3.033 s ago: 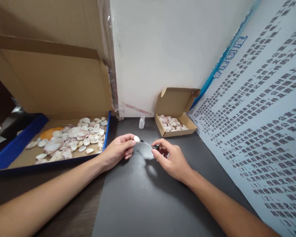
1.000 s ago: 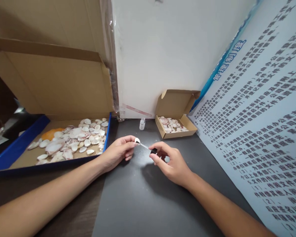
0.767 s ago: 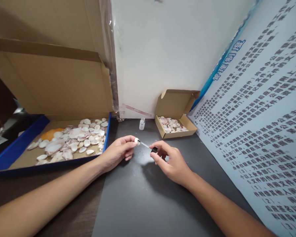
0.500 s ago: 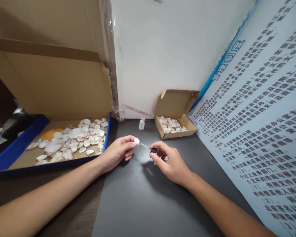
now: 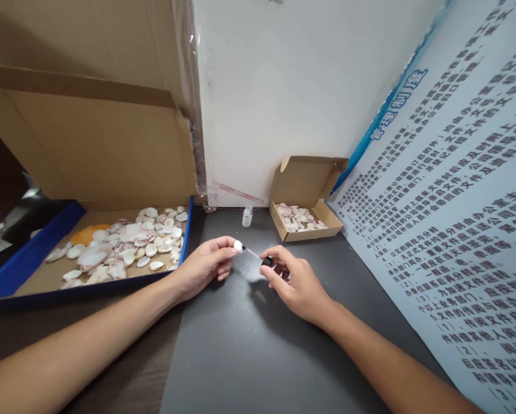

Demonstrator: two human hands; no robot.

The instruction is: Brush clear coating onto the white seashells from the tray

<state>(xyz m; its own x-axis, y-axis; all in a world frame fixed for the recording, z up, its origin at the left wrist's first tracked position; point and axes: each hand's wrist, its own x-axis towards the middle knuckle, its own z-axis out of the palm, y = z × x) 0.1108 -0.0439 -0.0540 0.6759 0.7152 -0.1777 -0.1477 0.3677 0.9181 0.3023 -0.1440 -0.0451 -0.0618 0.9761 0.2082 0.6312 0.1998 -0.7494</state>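
Between thumb and fingertips, my left hand (image 5: 212, 259) pinches a small white seashell (image 5: 238, 246) above the dark mat (image 5: 223, 351). My right hand (image 5: 295, 279) holds a small brush by its black cap (image 5: 266, 261). From that cap a thin clear stem (image 5: 252, 253) points left, and its dark tip meets the shell's right edge. Behind the hands stands a small clear bottle (image 5: 247, 217) with a pale label, its top uncapped.
To the left, a blue-edged cardboard box (image 5: 188, 230) holds many seashells and something orange. A smaller open cardboard box (image 5: 310, 234) with shells sits at the back right. A white panel (image 5: 284, 103) rises behind, and a printed board (image 5: 447, 230) leans along the right.
The hands stay almost in place. The shell and the brush have shifted very slightly, with the brush tip still at the shell's edge.
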